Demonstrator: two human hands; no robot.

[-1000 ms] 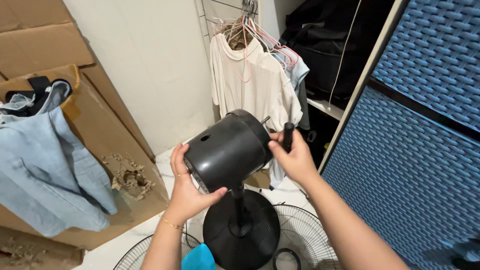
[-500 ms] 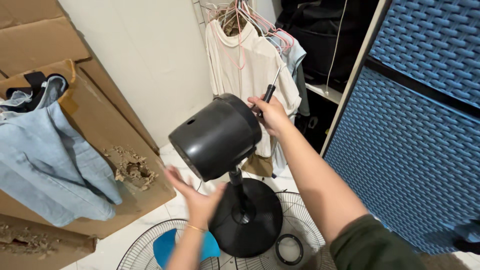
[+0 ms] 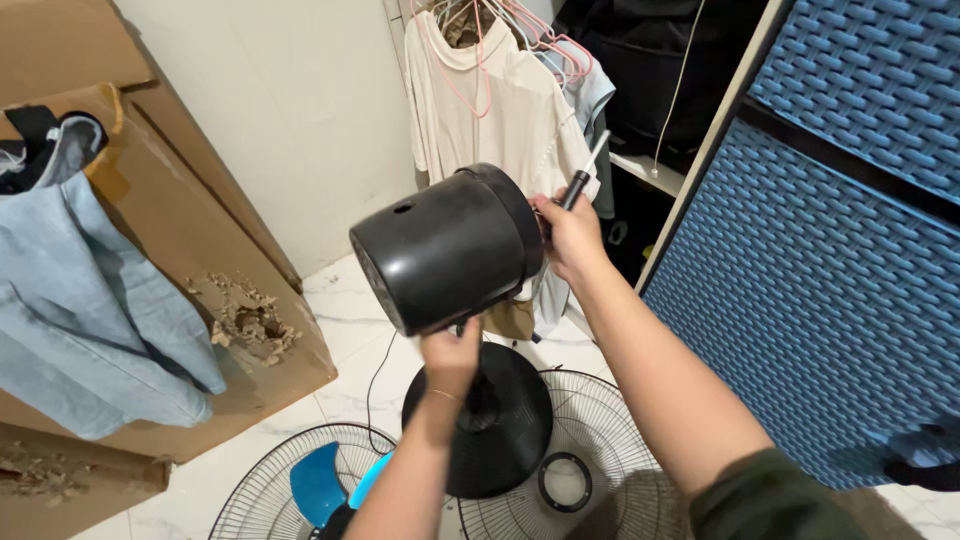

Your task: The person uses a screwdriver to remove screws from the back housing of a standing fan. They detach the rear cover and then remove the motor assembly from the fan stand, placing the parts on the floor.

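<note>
L hand (image 3: 452,357) has shifted since half a sec ago: then it hung open, palm up, below the motor housing; now it's up under the black motor housing (image 3: 447,248), closed round the neck/pole just beneath it, fingers wrapped, so the grip there is pressed together on the stand pole. R hand (image 3: 570,237) is at the housing's front edge as before, pinching a screwdriver (image 3: 583,180) w/ black handle, shaft pointing up-right toward the hanging clothes; tip a bit higher than before. Housing itself has tilted slightly more upright, rear facing camera, small hole on top visible. My read: fan head is now steadied from below by L, freeing R to work the tool at the front face, which can't be seen from here

Housing sits atop its pole over the round black base (image 3: 480,420), which stands on the floor

Around: two wire fan guards (image 3: 600,430) flat on the floor either side of the base, blue fan blade (image 3: 318,485) lying on the L one, a black ring (image 3: 565,480) on the R one. Cardboard box (image 3: 200,260) w/ torn patch at L, denim garment (image 3: 90,300) draped on it. Cream shirt on hangers (image 3: 490,110) right behind the housing, close to the screwdriver tip. Blue woven drawer unit (image 3: 830,270) crowds the R arm. Power cord (image 3: 372,385) trails on the floor by the base
</note>
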